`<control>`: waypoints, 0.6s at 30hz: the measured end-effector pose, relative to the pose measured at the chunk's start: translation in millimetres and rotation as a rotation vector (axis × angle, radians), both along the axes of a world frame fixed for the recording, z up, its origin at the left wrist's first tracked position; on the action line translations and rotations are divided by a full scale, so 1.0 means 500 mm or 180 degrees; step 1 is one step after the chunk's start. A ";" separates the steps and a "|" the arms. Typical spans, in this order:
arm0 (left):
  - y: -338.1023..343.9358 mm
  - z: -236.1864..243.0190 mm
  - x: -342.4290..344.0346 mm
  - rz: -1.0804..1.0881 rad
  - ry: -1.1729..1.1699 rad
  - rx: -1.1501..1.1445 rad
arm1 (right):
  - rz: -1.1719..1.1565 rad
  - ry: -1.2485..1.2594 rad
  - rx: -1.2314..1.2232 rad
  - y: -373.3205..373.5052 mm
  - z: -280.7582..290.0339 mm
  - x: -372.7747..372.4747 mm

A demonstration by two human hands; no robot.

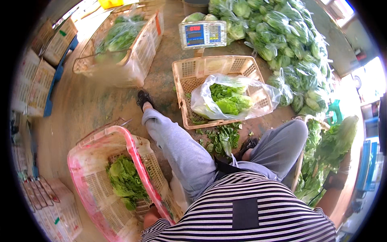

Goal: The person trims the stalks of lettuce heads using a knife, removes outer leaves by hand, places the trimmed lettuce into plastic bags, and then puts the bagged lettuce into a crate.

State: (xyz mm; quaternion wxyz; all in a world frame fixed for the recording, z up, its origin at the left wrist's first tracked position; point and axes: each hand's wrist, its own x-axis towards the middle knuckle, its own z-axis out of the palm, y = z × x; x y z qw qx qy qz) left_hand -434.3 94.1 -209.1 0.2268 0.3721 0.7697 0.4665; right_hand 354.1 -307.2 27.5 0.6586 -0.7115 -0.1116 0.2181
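Observation:
My right hand is raised at the right, closed on a leafy lettuce above a crate packed with more greens. My left hand is low at the pink-rimmed crate, mostly hidden by its rim and my sleeve; loose lettuce lies inside that crate. In front of me a tan crate holds an open clear plastic bag with lettuce in it, just below a weighing scale's display.
A crate with greens stands back left, stacked crates far left, another crate lower left. Bagged greens are piled at the back right. Loose leaves lie on the floor between my feet.

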 end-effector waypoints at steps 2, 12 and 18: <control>0.021 0.023 0.037 -0.0213 -0.0230 0.0138 | -0.0336 -0.0126 -0.0041 -0.053 -0.007 0.002; 0.078 0.135 0.234 -0.0936 -0.2098 0.0494 | -0.1270 -0.2019 -0.2975 -0.129 -0.068 0.048; 0.059 0.233 0.416 -0.1640 -0.3445 0.0330 | -0.1492 -0.0926 -0.3778 -0.260 -0.165 -0.006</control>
